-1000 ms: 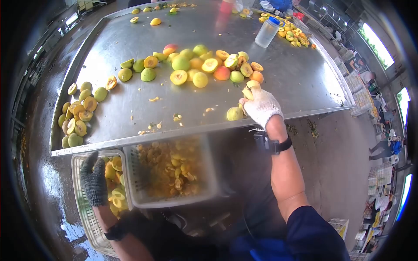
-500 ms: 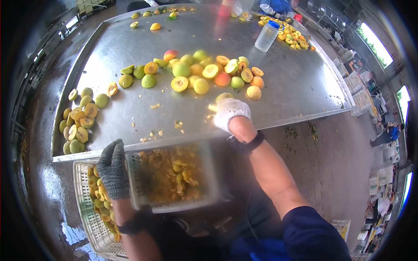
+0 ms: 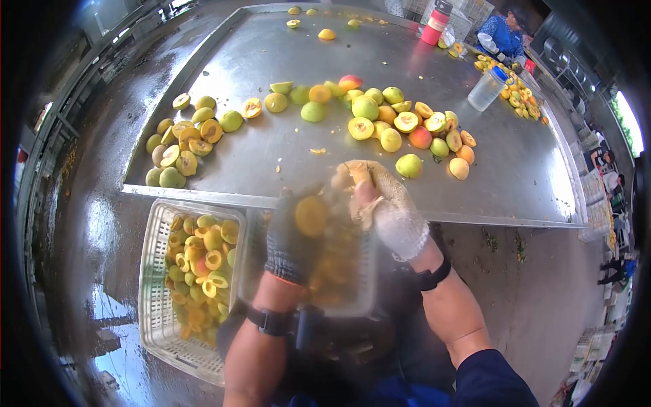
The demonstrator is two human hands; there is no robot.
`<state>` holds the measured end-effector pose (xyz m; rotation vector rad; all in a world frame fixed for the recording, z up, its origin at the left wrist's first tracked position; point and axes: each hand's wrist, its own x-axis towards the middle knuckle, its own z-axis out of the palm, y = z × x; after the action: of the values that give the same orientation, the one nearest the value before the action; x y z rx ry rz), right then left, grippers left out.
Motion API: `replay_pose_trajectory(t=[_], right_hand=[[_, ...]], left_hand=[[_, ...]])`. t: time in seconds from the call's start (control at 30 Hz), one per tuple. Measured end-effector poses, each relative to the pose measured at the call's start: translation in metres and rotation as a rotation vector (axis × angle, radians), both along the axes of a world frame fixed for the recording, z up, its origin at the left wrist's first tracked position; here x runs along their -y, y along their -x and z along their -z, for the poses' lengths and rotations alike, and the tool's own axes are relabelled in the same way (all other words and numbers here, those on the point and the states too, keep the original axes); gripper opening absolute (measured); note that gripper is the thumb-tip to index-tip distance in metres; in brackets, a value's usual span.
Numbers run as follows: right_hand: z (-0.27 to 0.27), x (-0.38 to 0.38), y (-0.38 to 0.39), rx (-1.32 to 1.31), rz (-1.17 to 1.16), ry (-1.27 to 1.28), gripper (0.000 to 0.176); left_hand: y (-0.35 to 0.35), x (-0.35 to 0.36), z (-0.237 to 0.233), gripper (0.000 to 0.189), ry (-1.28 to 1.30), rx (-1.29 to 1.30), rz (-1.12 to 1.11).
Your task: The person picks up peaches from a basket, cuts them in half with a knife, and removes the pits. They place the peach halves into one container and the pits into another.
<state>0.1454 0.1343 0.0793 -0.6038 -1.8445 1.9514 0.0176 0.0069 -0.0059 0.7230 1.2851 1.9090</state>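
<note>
My left hand [image 3: 293,234], in a dark grey knit glove and smeared by motion, is closed around a peach half [image 3: 310,216]. Close beside it is my right hand [image 3: 390,210] in a white glove, its fingers curled and thumb bent inward; whatever it grips is not clear to me. Both hands are over the table's front edge, above a crate of cut yellow pieces [image 3: 339,271] that they partly hide. Just beyond my right hand rests a whole green peach [image 3: 409,166]. Behind it lies a group of whole and halved peaches [image 3: 390,140].
More halves [image 3: 186,163] are piled at the left of the metal table [image 3: 271,193]. A white crate [image 3: 152,271] of peach halves stands below left. A blue-capped jar [image 3: 485,91] and a pink bottle [image 3: 435,26] stand farther back, near another person [image 3: 500,37].
The view has swung left. My left hand has come from the crate rim and now has a peach half. My right hand has drawn back from the green peach toward it.
</note>
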Motion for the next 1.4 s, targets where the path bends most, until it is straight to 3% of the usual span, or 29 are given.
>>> replay_pose_trajectory(t=[0.03, 0.1, 0.17, 0.23, 0.27, 0.3, 0.33, 0.43, 0.5, 0.6, 0.7, 0.8, 1.0, 1.17, 1.23, 1.27, 1.33, 1.4], right_hand=[[-0.001, 0.002, -0.002, -0.011, 0.012, 0.158, 0.027], [-0.002, 0.008, -0.002, 0.044, 0.005, 0.028, 0.025], [-0.005, 0.014, -0.004, 0.125, -0.05, -0.153, 0.025], [0.004, 0.022, -0.002, 0.048, -0.029, -0.552, 0.025], [-0.002, 0.03, 0.002, 0.029, -0.013, -0.725, 0.025], [-0.004, 0.036, 0.004, 0.008, 0.005, -0.898, 0.025], [-0.001, 0.041, 0.002, 0.104, 0.023, -0.888, 0.027], [0.005, 0.049, 0.009, 0.14, 0.09, -0.996, 0.028], [0.007, 0.054, 0.012, 0.122, 0.105, -0.987, 0.028], [0.008, 0.059, 0.014, 0.159, 0.084, -1.015, 0.027], [0.006, 0.063, 0.018, 0.253, 0.109, -1.069, 0.026], [0.009, 0.067, 0.022, 0.242, 0.142, -1.11, 0.024], [0.01, 0.08, 0.025, 0.291, 0.126, -1.059, 0.029], [0.002, 0.068, 0.024, 0.404, -0.036, -1.113, 0.031], [0.006, 0.068, 0.023, 0.357, 0.008, -1.054, 0.03], [0.018, 0.074, 0.025, 0.283, 0.067, -0.994, 0.03], [0.031, 0.079, 0.028, 0.22, 0.137, -0.932, 0.028], [0.022, 0.079, 0.026, 0.189, 0.136, -0.991, 0.023]], left_hand=[[0.002, 0.0, -0.006, 0.05, -0.059, 0.28, -0.003], [0.006, 0.007, -0.044, 0.049, -0.141, 0.825, -0.008], [0.022, 0.01, -0.006, 0.047, -0.074, 0.483, -0.058], [0.026, 0.012, 0.004, 0.046, 0.042, -0.09, -0.191], [0.023, 0.013, -0.002, 0.046, 0.124, -0.496, -0.298], [0.021, 0.013, -0.006, 0.046, 0.168, -0.69, -0.349], [0.02, 0.013, -0.01, 0.047, 0.214, -0.88, -0.417], [0.016, 0.01, -0.014, 0.051, 0.134, -0.584, -0.37], [0.016, 0.005, -0.016, 0.054, -0.058, -0.088, -0.208], [0.007, 0.0, -0.034, 0.058, -0.215, 0.326, -0.144], [0.004, -0.001, -0.041, 0.06, -0.179, 0.416, -0.167], [0.001, -0.005, -0.033, 0.059, -0.222, 0.273, -0.219], [0.002, 0.005, -0.036, 0.051, -0.193, 0.465, -0.208], [0.019, 0.017, -0.016, 0.048, 0.069, -0.551, -0.339], [0.016, 0.013, -0.02, 0.048, 0.03, -0.458, -0.33], [0.009, 0.01, -0.02, 0.048, -0.043, -0.117, -0.309], [0.007, 0.01, -0.018, 0.049, -0.102, 0.216, -0.278], [0.008, 0.008, -0.015, 0.05, -0.115, 0.239, -0.265]])
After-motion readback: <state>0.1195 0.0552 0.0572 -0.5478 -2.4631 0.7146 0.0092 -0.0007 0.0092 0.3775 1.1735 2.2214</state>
